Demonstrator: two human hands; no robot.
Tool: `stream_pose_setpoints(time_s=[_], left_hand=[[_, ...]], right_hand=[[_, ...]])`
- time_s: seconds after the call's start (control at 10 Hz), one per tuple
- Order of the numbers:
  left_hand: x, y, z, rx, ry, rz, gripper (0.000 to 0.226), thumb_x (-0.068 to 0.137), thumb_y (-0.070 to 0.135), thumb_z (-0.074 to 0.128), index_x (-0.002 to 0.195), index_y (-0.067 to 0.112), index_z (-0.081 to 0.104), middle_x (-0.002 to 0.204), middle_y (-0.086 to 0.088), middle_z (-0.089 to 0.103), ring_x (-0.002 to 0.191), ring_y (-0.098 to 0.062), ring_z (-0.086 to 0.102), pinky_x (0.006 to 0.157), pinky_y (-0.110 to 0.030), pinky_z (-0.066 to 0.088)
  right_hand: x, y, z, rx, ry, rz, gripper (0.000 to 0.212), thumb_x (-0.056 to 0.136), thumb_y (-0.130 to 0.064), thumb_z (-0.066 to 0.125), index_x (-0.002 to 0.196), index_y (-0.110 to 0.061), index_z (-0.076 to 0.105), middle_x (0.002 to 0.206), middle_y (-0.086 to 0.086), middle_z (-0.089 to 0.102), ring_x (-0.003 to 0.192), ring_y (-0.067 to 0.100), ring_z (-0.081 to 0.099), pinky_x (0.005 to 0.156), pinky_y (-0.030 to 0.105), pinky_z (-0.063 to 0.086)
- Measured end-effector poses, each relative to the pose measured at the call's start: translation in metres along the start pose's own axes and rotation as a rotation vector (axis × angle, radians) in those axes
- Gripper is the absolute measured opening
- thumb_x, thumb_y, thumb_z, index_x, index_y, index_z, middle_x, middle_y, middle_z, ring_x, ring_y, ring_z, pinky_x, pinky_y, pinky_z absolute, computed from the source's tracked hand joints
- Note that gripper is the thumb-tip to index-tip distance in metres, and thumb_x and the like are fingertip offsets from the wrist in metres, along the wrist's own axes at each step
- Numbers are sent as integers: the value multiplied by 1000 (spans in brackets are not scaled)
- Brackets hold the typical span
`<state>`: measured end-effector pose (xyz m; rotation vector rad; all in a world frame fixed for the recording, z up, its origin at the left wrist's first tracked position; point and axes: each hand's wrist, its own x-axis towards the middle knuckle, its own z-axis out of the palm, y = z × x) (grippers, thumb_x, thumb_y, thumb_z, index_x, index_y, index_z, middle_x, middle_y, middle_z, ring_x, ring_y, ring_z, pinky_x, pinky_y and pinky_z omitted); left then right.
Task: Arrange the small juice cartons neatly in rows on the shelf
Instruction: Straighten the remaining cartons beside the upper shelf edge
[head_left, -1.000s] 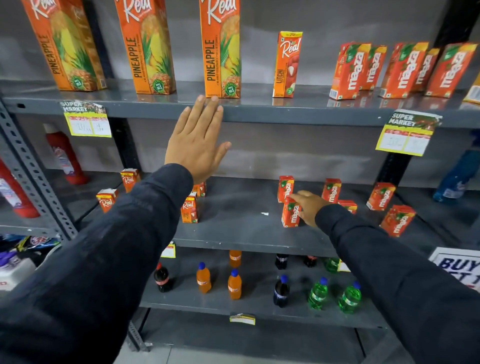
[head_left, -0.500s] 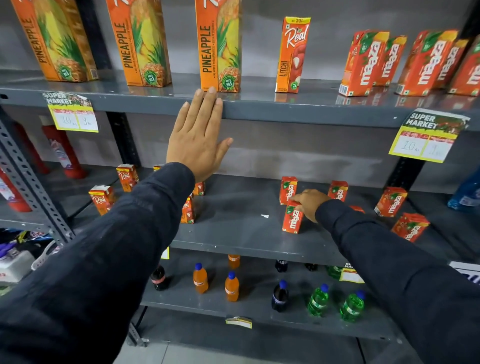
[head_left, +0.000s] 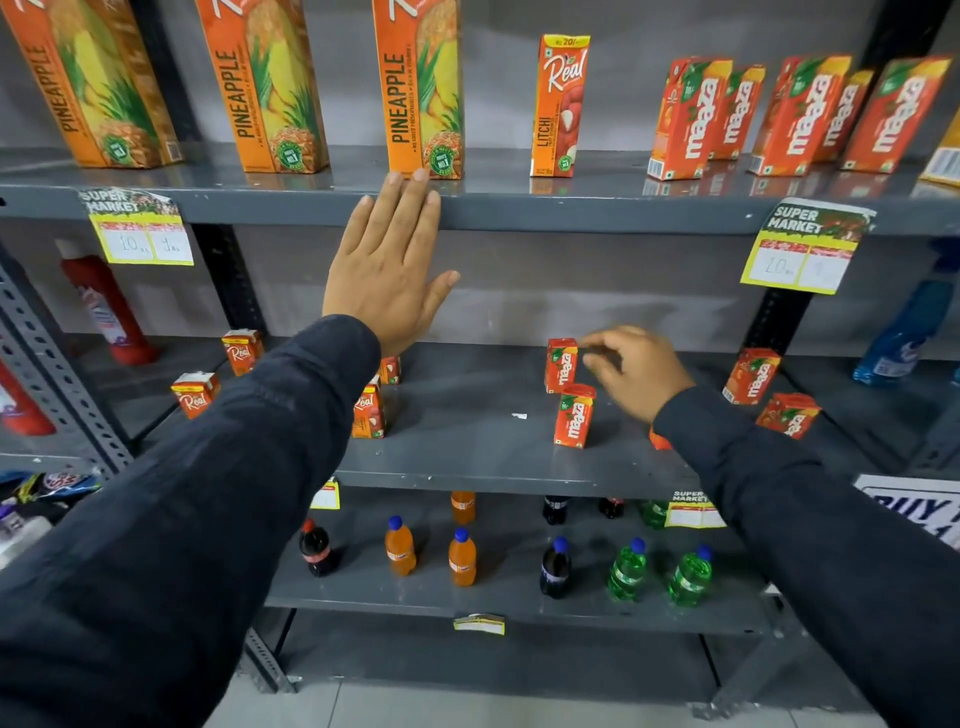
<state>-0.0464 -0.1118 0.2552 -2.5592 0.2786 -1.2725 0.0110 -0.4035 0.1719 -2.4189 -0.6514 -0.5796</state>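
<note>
Left hand (head_left: 387, 270) lies flat and spread against the upper shelf edge (head_left: 571, 213); right hand (head_left: 636, 371), fingers loosely curled and empty, hovers beside two Maaza cartons (head_left: 574, 415) at centre frame.

A shop is showing here: grey metal shelving (head_left: 519, 467) is carrying juice cartons (head_left: 574, 415), with "SUPER MARKET" price tags (head_left: 808, 247) hanging right of the left hand (head_left: 387, 270).

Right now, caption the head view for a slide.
Left hand braced on upper shelf; right hand hovers open beside two small Maaza cartons.
</note>
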Motion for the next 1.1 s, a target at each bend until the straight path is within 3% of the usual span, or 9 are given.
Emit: stream_pose_setpoints(time_s=[0.1,0.2,0.3,0.4,0.7,1.1], left_hand=[[3,-1,-5,-6,4,11,70,97,48,30,147,4,10,157,-17,10,144,-31,3,117,-45,2],[10,-1,-12,-21,-4,41,69,96,48,30,147,4,11,157,-17,11,144,-31,4,117,-46,3],[13,3,-16,-28,-14,59,69,96,48,29,147,4,12,156,-17,13,144,-32,5,117,-46,4],[12,11,-16,-26,-36,89,70,95,48,29,146,2,14,156,-18,15,144,-33,8,117,-47,6],[4,5,-8,-2,-98,41,70,96,49,30,146,3,14,157,-17,13,144,-31,6,117,-46,8],[11,2,1,-27,-79,18,71,96,49,29,147,3,13,157,-17,11,144,-31,5,118,-47,8]], right_hand=[[-12,-13,-25,123,100,42,23,87,-14,61,109,-12,68,97,-1,67,86,14,62,84,27,48],[-17,-9,-33,-2,-55,143,36,87,-17,63,123,-16,60,109,0,63,94,18,61,87,27,46],[-16,1,-22,-162,-232,178,47,88,-17,61,134,-21,51,135,7,55,116,26,56,99,33,42],[-14,9,6,-337,-446,151,55,92,-9,52,144,-23,39,147,11,41,132,31,42,106,36,34],[-1,29,58,-341,-519,113,44,95,-11,43,139,-18,47,136,12,52,119,29,53,93,28,41],[7,50,57,-207,-451,58,36,96,-13,47,130,-20,56,138,9,53,121,27,53,96,31,43]])
